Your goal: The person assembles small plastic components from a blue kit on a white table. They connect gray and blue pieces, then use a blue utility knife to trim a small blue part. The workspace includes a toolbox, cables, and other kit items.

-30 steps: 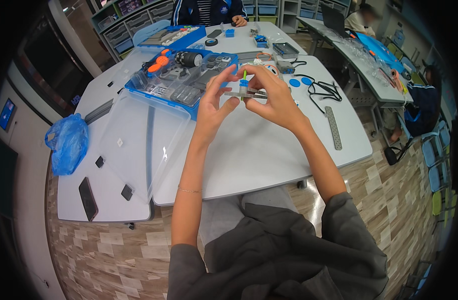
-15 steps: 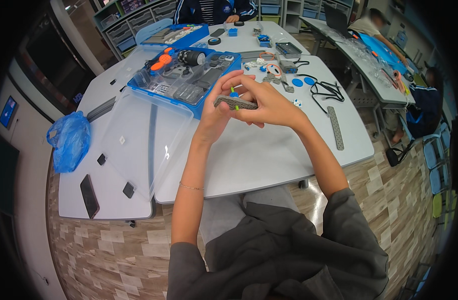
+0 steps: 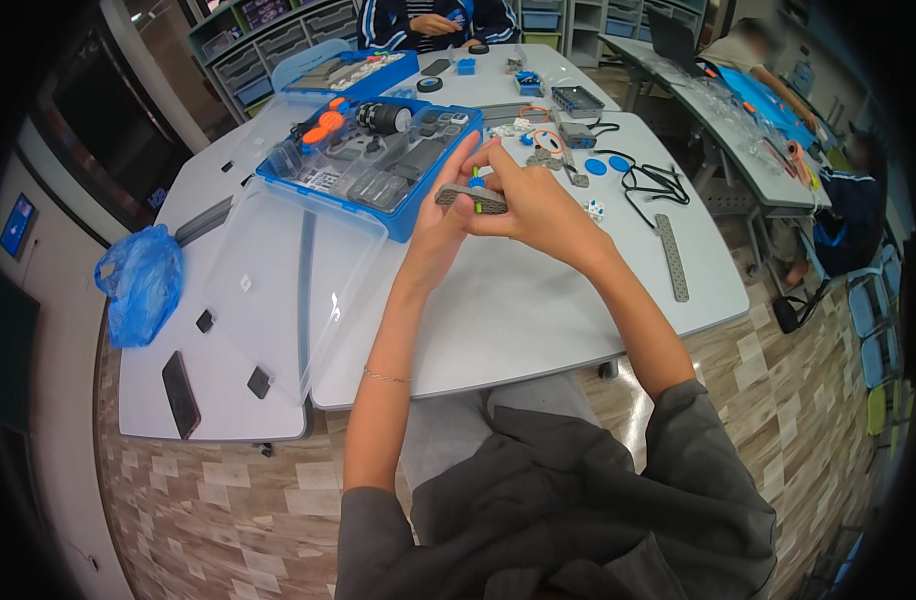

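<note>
Above the table's near part, a small grey perforated building plate (image 3: 458,199) is pinched between my two hands. My left hand (image 3: 438,235) grips its left side, with the thumb against the near edge. My right hand (image 3: 540,208) has its fingers bent round the right end. A green axle (image 3: 476,172) runs through the plate, its lower tip showing beneath. On the axle, just above the plate, sits a small blue piece (image 3: 476,183). The fingertips behind the plate are partly hidden.
A blue-edged parts case (image 3: 403,215) stands beyond my left hand, with its clear lid (image 3: 268,290) nearer. Right lie black cables (image 3: 650,185), blue discs (image 3: 596,167) and a long grey perforated beam (image 3: 671,258). At left are a phone (image 3: 180,395) and a blue plastic bag (image 3: 143,285). Another person (image 3: 438,25) sits opposite.
The plate has shifted slightly right and its angle has changed. My right fingers have drawn in closer round it. Across the table, the other person's hand has risen to their chest.
</note>
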